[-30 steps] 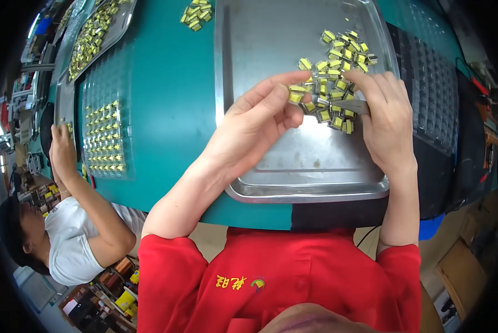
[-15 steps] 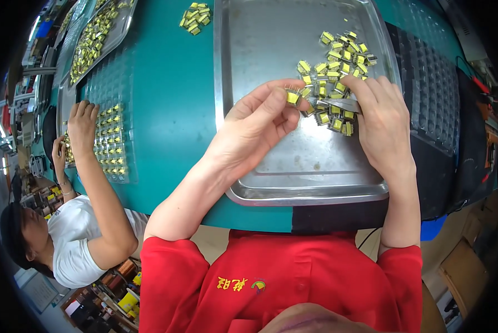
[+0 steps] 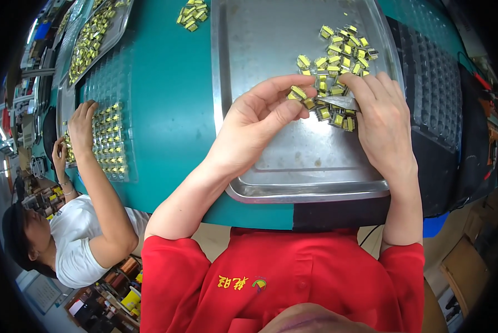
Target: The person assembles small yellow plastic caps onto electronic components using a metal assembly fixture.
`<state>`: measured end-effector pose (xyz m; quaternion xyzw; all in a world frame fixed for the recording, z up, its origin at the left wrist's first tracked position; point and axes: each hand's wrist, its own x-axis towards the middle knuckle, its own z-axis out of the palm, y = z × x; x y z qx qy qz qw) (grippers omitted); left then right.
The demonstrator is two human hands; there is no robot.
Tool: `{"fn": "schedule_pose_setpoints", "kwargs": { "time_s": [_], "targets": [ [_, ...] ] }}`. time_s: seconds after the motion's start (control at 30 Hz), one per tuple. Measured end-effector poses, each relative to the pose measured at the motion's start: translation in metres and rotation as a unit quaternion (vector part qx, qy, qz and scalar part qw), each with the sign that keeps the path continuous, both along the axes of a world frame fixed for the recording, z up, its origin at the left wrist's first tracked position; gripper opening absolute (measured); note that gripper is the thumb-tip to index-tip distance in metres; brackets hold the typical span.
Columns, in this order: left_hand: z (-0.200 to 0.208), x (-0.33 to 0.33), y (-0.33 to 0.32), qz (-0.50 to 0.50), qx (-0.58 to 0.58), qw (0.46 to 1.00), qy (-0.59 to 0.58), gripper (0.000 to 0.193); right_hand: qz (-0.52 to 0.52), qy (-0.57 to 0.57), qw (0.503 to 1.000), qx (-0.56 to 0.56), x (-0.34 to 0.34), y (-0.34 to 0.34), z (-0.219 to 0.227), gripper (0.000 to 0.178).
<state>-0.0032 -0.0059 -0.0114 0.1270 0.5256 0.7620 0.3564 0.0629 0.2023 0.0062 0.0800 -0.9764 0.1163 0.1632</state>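
My left hand (image 3: 254, 122) is closed around a small yellow-taped transformer (image 3: 297, 93), held between thumb and fingers above the metal tray (image 3: 310, 177). Right at the thumb tip is a second transformer (image 3: 309, 103); whether the hand grips it too, I cannot make out. In my right hand (image 3: 379, 116) is a pair of pointed metal tweezers (image 3: 340, 102), its tips toward the left hand. Under and beyond the tweezers lies a loose pile of similar transformers (image 3: 346, 50), partly hidden by my fingers.
A small heap of transformers (image 3: 192, 14) lies on the green table mat (image 3: 171, 100). Clear plastic blister trays (image 3: 432, 83) stand at the right. On the left a co-worker (image 3: 88, 233) works over a part-filled blister tray (image 3: 113, 144), near another loaded metal tray (image 3: 116, 30).
The transformer in my left hand has turned, and its pins no longer point up. My left fingers have opened outward a little. The tweezers stay nearly in place.
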Motion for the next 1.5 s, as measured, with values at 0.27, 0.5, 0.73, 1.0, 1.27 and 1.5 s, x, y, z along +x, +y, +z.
{"fn": "schedule_pose_setpoints", "kwargs": {
  "time_s": [0.27, 0.5, 0.73, 1.0, 1.27, 1.5],
  "targets": [
    [0.002, 0.003, 0.0, 0.011, -0.041, 0.99, 0.131, 0.028, 0.002, 0.003, 1.0, -0.001, 0.0, -0.001, -0.001, 0.042],
    [0.004, 0.006, 0.004, 0.027, -0.021, 0.99, 0.137, 0.029, 0.001, 0.001, 1.0, 0.009, 0.001, 0.001, -0.001, 0.039],
    [0.006, 0.009, 0.004, 0.012, -0.069, 0.982, 0.177, 0.036, 0.0, -0.001, 1.0, 0.011, 0.002, 0.001, -0.001, 0.04],
    [0.003, 0.01, 0.004, 0.029, -0.063, 0.977, 0.2, 0.026, -0.001, -0.007, 1.0, 0.011, 0.002, 0.001, -0.001, 0.043],
    [0.003, 0.008, 0.002, 0.015, -0.074, 0.973, 0.22, 0.024, -0.002, -0.005, 1.0, 0.013, 0.001, 0.0, -0.001, 0.043],
    [0.006, 0.008, 0.002, 0.027, -0.06, 0.982, 0.179, 0.023, -0.004, -0.006, 1.0, 0.012, 0.001, 0.0, 0.0, 0.042]
  ]
}}
